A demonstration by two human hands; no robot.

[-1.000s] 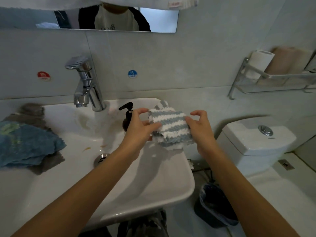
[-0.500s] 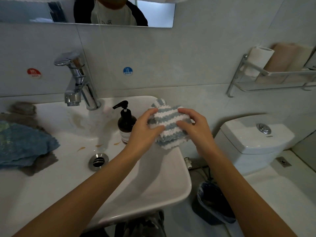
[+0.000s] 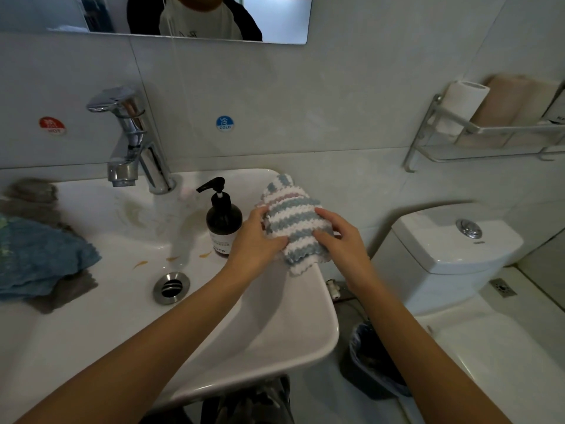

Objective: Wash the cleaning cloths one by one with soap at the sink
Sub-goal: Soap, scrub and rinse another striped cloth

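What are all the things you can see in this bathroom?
white ceramic sink: one, white, middle.
chrome tap: one, silver, back left of sink.
metal drain: one, silver, in the basin.
dark brown pump soap bottle: one, on the sink's back rim.
blue-and-white striped fluffy cloth: one, right rim of sink, under both hands.
blue cloth: one, left rim, lying on grey cloth.
hot sticker: one, red, wall.
cold sticker: one, blue, wall.
mirror: one, top.
metal wall shelf: one, right, holding rolled towels.
white toilet: one, right.
dark bin: one, floor.
left hand: holds cloth.
right hand: rests on cloth.
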